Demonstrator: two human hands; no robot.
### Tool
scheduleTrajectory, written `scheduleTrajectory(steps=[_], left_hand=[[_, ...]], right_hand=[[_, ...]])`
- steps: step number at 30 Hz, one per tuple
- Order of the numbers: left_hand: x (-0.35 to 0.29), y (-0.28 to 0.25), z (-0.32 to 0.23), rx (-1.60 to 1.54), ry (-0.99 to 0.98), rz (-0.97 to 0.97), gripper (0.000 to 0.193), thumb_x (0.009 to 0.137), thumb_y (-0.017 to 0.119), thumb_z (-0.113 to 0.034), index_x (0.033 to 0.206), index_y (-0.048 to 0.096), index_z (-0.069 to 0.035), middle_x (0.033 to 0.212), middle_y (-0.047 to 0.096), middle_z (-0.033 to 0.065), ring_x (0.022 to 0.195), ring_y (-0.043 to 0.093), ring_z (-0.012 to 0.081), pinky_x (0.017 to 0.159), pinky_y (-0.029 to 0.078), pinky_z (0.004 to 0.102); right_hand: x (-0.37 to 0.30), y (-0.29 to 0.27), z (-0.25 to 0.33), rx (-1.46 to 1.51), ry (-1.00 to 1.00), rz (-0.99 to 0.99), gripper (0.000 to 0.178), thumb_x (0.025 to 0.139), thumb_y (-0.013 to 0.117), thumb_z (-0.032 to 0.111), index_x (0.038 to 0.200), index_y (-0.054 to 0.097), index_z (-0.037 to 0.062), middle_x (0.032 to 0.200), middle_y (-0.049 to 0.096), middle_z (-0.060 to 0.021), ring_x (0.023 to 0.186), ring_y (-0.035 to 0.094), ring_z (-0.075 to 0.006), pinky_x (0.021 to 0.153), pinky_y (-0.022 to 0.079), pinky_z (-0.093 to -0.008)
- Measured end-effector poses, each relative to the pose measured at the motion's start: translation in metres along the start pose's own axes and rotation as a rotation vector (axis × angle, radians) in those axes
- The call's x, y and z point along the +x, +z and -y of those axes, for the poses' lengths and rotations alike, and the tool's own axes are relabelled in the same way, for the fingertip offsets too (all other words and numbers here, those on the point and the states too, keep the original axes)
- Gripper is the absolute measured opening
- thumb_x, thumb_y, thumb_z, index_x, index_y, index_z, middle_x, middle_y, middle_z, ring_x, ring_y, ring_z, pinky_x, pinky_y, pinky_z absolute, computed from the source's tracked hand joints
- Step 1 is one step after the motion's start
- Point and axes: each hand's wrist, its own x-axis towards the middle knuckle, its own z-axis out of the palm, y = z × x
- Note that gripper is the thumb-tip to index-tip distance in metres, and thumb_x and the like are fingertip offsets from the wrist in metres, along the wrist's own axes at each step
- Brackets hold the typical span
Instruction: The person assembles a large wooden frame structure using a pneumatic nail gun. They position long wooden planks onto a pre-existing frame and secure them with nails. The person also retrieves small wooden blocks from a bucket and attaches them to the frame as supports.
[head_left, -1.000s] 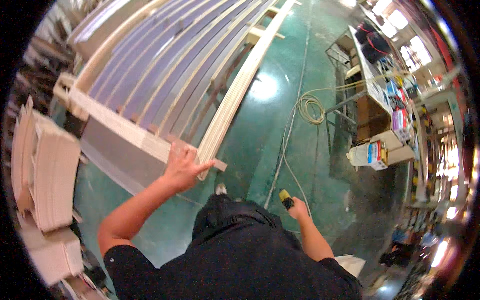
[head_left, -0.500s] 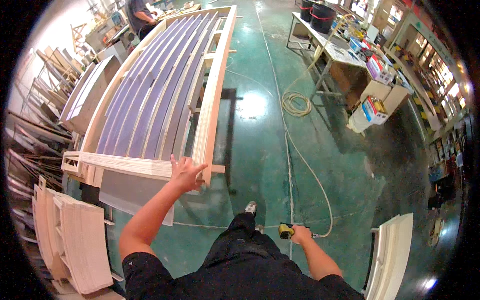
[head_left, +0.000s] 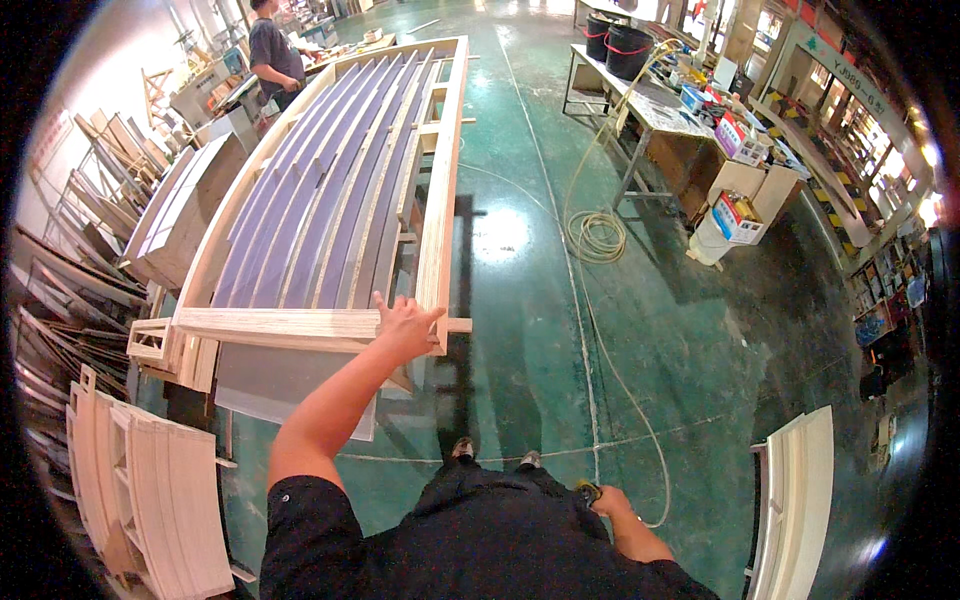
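Note:
My left hand [head_left: 408, 328] rests with spread fingers on the near right corner of a large pale wooden frame [head_left: 290, 323]. Long curved slats with purple-grey faces [head_left: 292, 220] run lengthwise inside that frame. Low on my right side, my right hand [head_left: 613, 502] is closed round a yellow-and-black air nail gun [head_left: 588, 491], mostly hidden by my body and hand. A pale air hose [head_left: 657, 450] trails from near that hand across the green floor. Under the frame's near end hangs a grey translucent sheet [head_left: 290, 392].
Stacked curved wooden panels stand at left [head_left: 165, 500] and right [head_left: 800, 505]. A workbench [head_left: 660, 110] with black buckets [head_left: 628, 52] and boxes is at far right; coiled hose [head_left: 596, 237] lies before it. Another person [head_left: 275, 55] stands beyond the frame. Timber offcuts [head_left: 70, 330] line the left.
My view has shifted, and both my feet now show side by side. My left hand stays on the frame's corner. The nail gun has drawn in closer to my body.

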Motion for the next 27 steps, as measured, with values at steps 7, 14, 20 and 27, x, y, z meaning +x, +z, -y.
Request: scheduleTrajectory(steps=[7, 14, 20, 27], left_hand=[[0.01, -0.017, -0.001, 0.019, -0.018, 0.159, 0.095, 0.063, 0.089, -0.046, 0.147, 0.046, -0.034, 0.133, 0.051, 0.0209, 0.135, 0.042, 0.0401, 0.109, 0.019, 0.0776], [0.008, -0.01, 0.003, 0.039, -0.008, 0.093, 0.094, 0.061, 0.088, -0.048, 0.145, 0.049, -0.033, 0.131, 0.049, 0.0213, 0.132, 0.042, 0.0398, 0.108, 0.022, 0.0753], [-0.004, -0.019, -0.001, 0.021, -0.033, 0.081, 0.087, 0.061, 0.089, -0.038, 0.14, 0.053, -0.031, 0.132, 0.05, 0.0227, 0.133, 0.042, 0.0404, 0.105, 0.028, 0.072], [0.003, -0.004, -0.004, -0.004, -0.035, 0.034, 0.079, 0.063, 0.084, -0.037, 0.136, 0.055, -0.03, 0.126, 0.051, 0.0221, 0.128, 0.045, 0.0414, 0.104, 0.028, 0.0722]], right_hand=[[-0.012, 0.004, 0.004, 0.104, 0.041, -0.03, 0.044, 0.069, 0.08, 0.031, 0.106, 0.071, 0.0099, 0.107, 0.071, -0.0205, 0.104, 0.067, -0.0403, 0.089, 0.054, -0.0464], [-0.008, 0.006, 0.005, 0.211, 0.075, -0.098, 0.045, 0.069, 0.08, 0.032, 0.105, 0.069, 0.0076, 0.108, 0.071, -0.0202, 0.104, 0.067, -0.0408, 0.087, 0.053, -0.0467], [0.011, 0.024, -0.017, 0.124, 0.01, -0.108, 0.051, 0.064, 0.082, 0.032, 0.106, 0.071, 0.0049, 0.107, 0.071, -0.0207, 0.102, 0.067, -0.0401, 0.086, 0.054, -0.0459], [0.02, 0.029, -0.028, 0.075, 0.048, 0.014, 0.056, 0.061, 0.081, 0.038, 0.106, 0.072, 0.0068, 0.107, 0.072, -0.0201, 0.103, 0.068, -0.039, 0.088, 0.054, -0.0454]])
